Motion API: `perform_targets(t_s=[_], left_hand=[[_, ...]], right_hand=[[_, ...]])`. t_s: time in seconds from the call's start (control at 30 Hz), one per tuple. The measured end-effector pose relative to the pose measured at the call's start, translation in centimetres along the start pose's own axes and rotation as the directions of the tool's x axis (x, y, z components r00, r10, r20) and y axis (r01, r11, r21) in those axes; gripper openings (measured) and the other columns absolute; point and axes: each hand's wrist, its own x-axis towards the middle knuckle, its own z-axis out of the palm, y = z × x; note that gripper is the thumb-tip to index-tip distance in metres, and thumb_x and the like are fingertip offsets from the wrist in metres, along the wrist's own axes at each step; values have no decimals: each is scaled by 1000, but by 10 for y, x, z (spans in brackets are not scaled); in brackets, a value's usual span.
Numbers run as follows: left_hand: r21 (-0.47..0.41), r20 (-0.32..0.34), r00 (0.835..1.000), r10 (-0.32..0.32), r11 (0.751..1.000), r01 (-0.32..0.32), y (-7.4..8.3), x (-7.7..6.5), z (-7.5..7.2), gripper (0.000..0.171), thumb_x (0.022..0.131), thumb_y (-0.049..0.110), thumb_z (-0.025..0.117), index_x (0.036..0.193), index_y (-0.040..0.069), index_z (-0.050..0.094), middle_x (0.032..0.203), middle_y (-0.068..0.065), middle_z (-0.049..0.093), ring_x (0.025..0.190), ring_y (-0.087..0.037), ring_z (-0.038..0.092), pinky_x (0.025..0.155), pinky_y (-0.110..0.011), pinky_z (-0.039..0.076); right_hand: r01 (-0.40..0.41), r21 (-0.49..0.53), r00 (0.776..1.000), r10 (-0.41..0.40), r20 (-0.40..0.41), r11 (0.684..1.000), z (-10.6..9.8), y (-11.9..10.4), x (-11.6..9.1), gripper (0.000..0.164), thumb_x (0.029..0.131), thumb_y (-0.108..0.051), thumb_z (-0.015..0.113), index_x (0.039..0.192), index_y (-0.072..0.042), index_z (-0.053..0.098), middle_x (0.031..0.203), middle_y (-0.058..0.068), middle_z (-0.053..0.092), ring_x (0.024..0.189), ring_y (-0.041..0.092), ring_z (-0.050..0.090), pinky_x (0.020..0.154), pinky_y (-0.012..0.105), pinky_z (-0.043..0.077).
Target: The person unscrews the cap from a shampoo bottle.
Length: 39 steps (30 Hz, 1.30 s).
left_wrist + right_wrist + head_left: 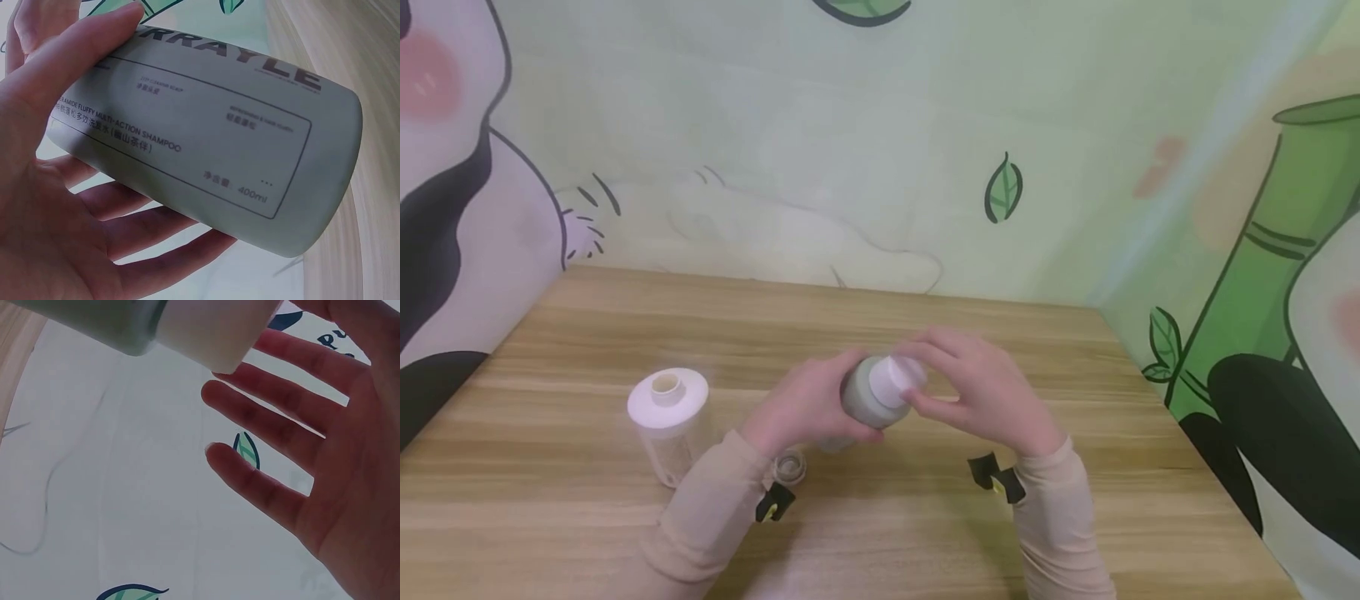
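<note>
A grey-green shampoo bottle (206, 137) with printed lettering is held tilted above the table, its white cap (889, 382) toward the right. My left hand (808, 402) grips the bottle's body, thumb on one side and fingers behind it, as the left wrist view shows. With thumb and fingertips my right hand (981, 385) pinches the white cap; in the right wrist view its lower fingers stand spread and free of the bottle. On the table to the left stands a clear bottle with a white top (667, 404) and an open neck. A small round clear piece (789, 467) lies by the left wrist.
The wooden table (925, 533) runs back to a wall with painted pandas, leaves and bamboo (1292, 217). The clear bottle stands close to the left forearm. Black straps with yellow marks (997, 479) sit at both wrists.
</note>
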Motion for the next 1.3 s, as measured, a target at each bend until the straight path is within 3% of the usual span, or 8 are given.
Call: perform_targets(t_s=[0.23,0.47,0.6,0.87,1.03,1.3], left_hand=[[7,-9,1000,17,1000,-17,2,-2,-1,80,61,34,90,130,19,54,114,-6,69,98,-23,66,86,-43,53],[20,-3,1000,25,999,-25,7,-4,-4,77,61,35,90,127,19,54,112,-5,70,96,-22,67,84,-41,54],[20,5,1000,27,999,-27,8,-4,-3,77,61,35,90,127,20,54,112,-5,70,97,-22,66,85,-42,54],[25,2,1000,10,1000,-10,6,-3,-1,80,60,35,90,129,19,54,111,-7,71,96,-23,67,86,-43,54],[31,-4,1000,31,999,-31,5,-3,-1,78,60,35,90,127,17,55,109,-7,71,93,-22,67,83,-41,54],[38,0,999,39,999,-39,5,-3,-1,77,61,35,90,127,17,55,109,-7,71,93,-23,67,83,-41,54]], right_hand=[[-22,27,999,21,23,999,-2,0,-2,44,88,-35,69,125,-12,61,119,2,67,107,19,65,90,37,54],[-29,14,1000,29,7,999,-4,1,-2,40,90,-40,66,119,-13,63,110,0,69,96,17,66,82,34,56],[-19,26,1000,18,21,999,-5,1,-3,37,90,-36,66,118,-13,64,108,0,69,94,17,66,81,34,55],[29,35,998,-31,49,999,-6,1,-4,44,83,-24,71,124,-12,62,118,2,67,105,19,65,89,37,55],[3,40,999,-5,53,999,-7,1,-4,46,86,-33,71,125,-12,61,120,2,66,109,18,64,93,37,53],[-21,4,999,21,38,1000,-6,0,-4,47,87,-41,69,124,-13,62,118,2,67,105,19,65,88,38,54]])
